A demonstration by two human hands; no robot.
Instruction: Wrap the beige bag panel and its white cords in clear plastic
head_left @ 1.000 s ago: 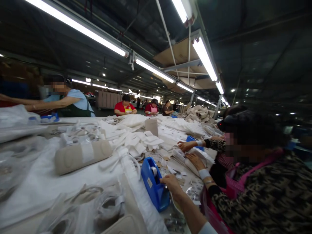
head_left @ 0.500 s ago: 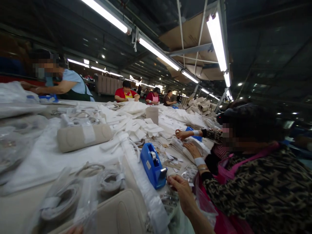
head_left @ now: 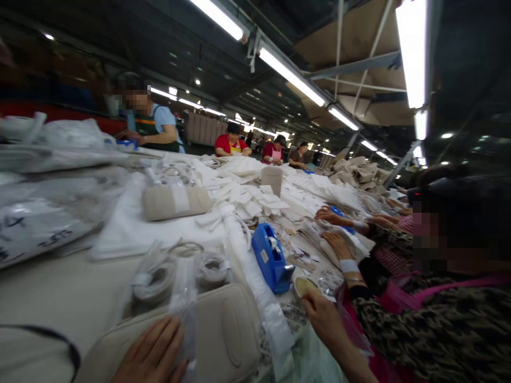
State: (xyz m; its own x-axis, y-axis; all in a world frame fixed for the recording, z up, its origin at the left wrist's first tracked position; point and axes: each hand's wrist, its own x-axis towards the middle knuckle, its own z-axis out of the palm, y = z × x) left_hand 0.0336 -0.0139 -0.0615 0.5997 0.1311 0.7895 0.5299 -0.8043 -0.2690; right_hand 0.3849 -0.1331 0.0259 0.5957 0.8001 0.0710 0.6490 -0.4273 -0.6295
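My left hand [head_left: 154, 348] lies flat, fingers stretched out, on a beige padded bag [head_left: 223, 324] at the near edge. A strip of clear plastic wrap runs across the bag beside my fingers. Coiled beige straps [head_left: 154, 284] in clear plastic lie just behind it. Off to the right, my right hand [head_left: 325, 314] is closed on the edge of a round, pale-rimmed piece [head_left: 304, 285] with a yellowish middle, perhaps a roll of tape. Its fingertips are partly hidden. The blue tape dispenser [head_left: 271, 258] stands just left of that piece.
Close on my right, a co-worker in a patterned top [head_left: 447, 324] handles a paper stack. White sheets [head_left: 255, 197], another wrapped beige roll [head_left: 175, 203] and bulky plastic bags [head_left: 48, 213] cover the table. Several people work farther back.
My left hand has come into view onto the beige bag. My right hand, earlier pinched beside the dispenser, now holds the round piece. The view has swung left.
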